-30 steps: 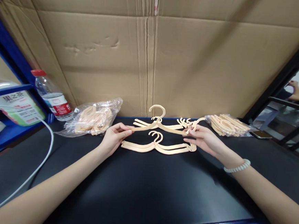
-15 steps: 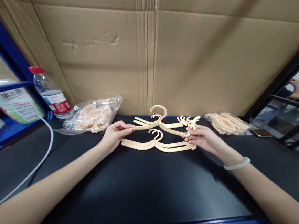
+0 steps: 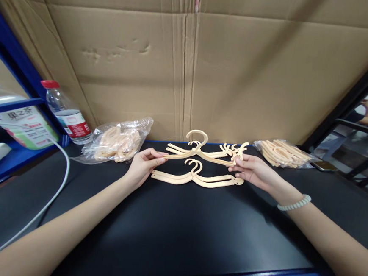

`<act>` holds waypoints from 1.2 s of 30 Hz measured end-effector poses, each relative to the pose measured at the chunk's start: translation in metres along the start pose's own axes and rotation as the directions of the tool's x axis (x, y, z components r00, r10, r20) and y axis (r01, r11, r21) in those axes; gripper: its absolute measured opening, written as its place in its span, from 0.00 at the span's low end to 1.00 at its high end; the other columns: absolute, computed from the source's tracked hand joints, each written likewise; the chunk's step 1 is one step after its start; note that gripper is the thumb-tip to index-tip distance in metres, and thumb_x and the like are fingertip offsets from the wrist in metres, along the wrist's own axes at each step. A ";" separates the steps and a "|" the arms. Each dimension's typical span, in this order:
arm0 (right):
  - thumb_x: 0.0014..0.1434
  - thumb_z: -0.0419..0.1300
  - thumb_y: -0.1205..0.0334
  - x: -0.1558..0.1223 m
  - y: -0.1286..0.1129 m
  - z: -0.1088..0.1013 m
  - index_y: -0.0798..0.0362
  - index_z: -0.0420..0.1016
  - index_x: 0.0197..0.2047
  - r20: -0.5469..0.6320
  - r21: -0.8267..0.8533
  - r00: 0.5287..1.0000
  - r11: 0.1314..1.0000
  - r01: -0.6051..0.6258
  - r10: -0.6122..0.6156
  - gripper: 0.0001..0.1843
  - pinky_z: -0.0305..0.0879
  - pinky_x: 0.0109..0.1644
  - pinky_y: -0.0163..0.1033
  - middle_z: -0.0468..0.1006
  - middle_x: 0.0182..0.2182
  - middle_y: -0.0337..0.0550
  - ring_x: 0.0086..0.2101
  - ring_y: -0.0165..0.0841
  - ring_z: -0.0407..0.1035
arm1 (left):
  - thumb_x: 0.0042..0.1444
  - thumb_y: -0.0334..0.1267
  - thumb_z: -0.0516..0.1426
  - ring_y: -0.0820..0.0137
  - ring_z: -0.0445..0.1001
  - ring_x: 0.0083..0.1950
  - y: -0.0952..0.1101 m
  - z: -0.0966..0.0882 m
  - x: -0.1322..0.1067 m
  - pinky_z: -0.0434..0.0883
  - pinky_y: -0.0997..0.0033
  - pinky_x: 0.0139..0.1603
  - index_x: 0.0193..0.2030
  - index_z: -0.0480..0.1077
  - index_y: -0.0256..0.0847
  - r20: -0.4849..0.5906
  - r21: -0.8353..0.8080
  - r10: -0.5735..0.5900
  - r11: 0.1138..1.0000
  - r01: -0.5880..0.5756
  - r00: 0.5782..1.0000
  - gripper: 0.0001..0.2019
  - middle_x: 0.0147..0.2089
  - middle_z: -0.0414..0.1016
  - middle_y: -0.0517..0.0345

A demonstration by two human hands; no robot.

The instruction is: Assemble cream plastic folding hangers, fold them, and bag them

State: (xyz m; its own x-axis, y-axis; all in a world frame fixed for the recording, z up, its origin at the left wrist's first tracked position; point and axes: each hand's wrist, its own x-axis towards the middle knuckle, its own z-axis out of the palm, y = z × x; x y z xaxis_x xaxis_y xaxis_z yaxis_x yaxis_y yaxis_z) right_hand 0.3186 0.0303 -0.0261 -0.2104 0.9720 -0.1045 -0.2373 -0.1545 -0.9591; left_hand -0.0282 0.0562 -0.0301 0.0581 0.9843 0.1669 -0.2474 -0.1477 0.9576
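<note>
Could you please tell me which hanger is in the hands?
The middle hanger, its ends in the left hand and right hand; the front hangers and rear hangers lie on the table.

Head cam | we look fwd + down from above near edge of blk tbl (image 3: 179, 231) | L hand (image 3: 142, 165) + R hand (image 3: 257, 173) mid-dist, ctr frame | cardboard wall (image 3: 126, 95) behind, fills our top half

The left grip (image 3: 143, 166) and right grip (image 3: 254, 172) hold a hanger (image 3: 197, 152) by its ends; more hangers (image 3: 174, 179) lie on the black tabletop (image 3: 176, 231), between two plastic bags (image 3: 144, 128).
</note>
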 end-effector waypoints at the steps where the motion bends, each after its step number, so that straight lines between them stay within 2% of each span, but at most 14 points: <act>1: 0.48 0.73 0.58 0.000 0.000 0.000 0.55 0.74 0.31 0.002 0.008 1.000 1.000 -0.006 0.006 0.14 0.72 0.30 0.31 0.78 0.28 0.46 0.34 0.36 0.76 | 0.29 0.35 0.74 0.68 0.78 0.36 0.000 0.000 0.000 0.73 0.66 0.45 0.21 0.72 0.38 -0.001 0.001 0.000 1.000 0.000 1.000 0.16 0.34 0.81 0.54; 7: 0.47 0.73 0.61 -0.001 0.001 0.001 0.55 0.73 0.29 0.021 0.037 0.999 0.998 -0.047 0.046 0.13 0.71 0.28 0.33 0.77 0.27 0.44 0.35 0.40 0.78 | 0.30 0.34 0.73 0.68 0.78 0.36 -0.001 0.000 -0.001 0.73 0.66 0.46 0.21 0.72 0.38 -0.002 0.002 0.008 1.000 -0.008 1.000 0.15 0.35 0.81 0.53; 14: 0.47 0.74 0.59 0.000 0.001 0.000 0.54 0.73 0.30 -0.008 0.017 1.000 1.000 -0.026 0.026 0.14 0.73 0.29 0.33 0.77 0.26 0.44 0.31 0.36 0.77 | 0.31 0.33 0.73 0.69 0.78 0.36 -0.001 -0.001 0.000 0.73 0.68 0.46 0.21 0.72 0.37 0.006 -0.001 0.008 1.000 -0.008 1.000 0.14 0.35 0.82 0.53; 21: 0.40 0.78 0.55 -0.004 -0.001 0.013 0.55 0.72 0.27 -0.072 -0.025 0.990 0.993 0.118 -0.120 0.21 0.76 0.37 0.36 0.74 0.26 0.40 0.29 0.32 0.75 | 0.32 0.34 0.73 0.68 0.78 0.36 -0.002 -0.001 0.000 0.73 0.67 0.45 0.22 0.72 0.38 0.019 0.022 0.032 0.999 -0.032 0.999 0.14 0.35 0.82 0.53; 26: 0.39 0.77 0.52 -0.008 -0.003 0.020 0.53 0.72 0.27 -0.098 -0.082 0.970 0.973 0.214 -0.222 0.22 0.75 0.33 0.34 0.74 0.26 0.38 0.26 0.31 0.73 | 0.34 0.36 0.73 0.65 0.79 0.37 -0.004 -0.002 -0.001 0.74 0.64 0.46 0.24 0.72 0.37 0.035 0.071 0.058 0.996 -0.060 0.998 0.14 0.36 0.82 0.51; 31: 0.42 0.76 0.52 -0.006 -0.001 0.017 0.54 0.71 0.29 -0.114 -0.123 0.955 0.958 0.258 -0.272 0.21 0.73 0.32 0.35 0.77 0.27 0.42 0.26 0.31 0.73 | 0.39 0.39 0.71 0.65 0.79 0.37 -0.002 -0.001 -0.002 0.74 0.65 0.44 0.27 0.71 0.37 0.071 0.190 0.106 0.975 -0.118 0.992 0.14 0.35 0.81 0.51; 34: 0.43 0.75 0.52 -0.004 0.000 0.015 0.54 0.71 0.31 -0.126 -0.115 0.954 0.959 0.258 -0.272 0.21 0.73 0.32 0.36 0.78 0.28 0.44 0.27 0.32 0.73 | 0.46 0.43 0.67 0.66 0.78 0.36 0.004 -0.001 -0.005 0.74 0.67 0.41 0.30 0.69 0.38 0.172 0.385 0.205 0.886 -0.257 0.963 0.13 0.34 0.79 0.55; 36: 0.44 0.75 0.52 -0.005 -0.001 0.015 0.54 0.71 0.31 -0.115 -0.094 0.961 0.966 0.240 -0.250 0.21 0.73 0.32 0.35 0.78 0.28 0.43 0.26 0.31 0.73 | 0.52 0.43 0.63 0.69 0.75 0.33 0.009 -0.001 -0.007 0.72 0.70 0.37 0.31 0.69 0.39 0.306 0.572 0.305 0.698 -0.430 0.902 0.11 0.31 0.75 0.58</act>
State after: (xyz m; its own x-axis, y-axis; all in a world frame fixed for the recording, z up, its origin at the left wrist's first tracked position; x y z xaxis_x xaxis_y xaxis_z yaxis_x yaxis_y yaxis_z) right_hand 0.3058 0.0233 -0.0210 -0.0343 0.9934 0.1091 -0.1903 0.1007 -0.9765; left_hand -0.0316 0.0479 -0.0229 0.2732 0.8128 0.5145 0.3559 -0.5823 0.7309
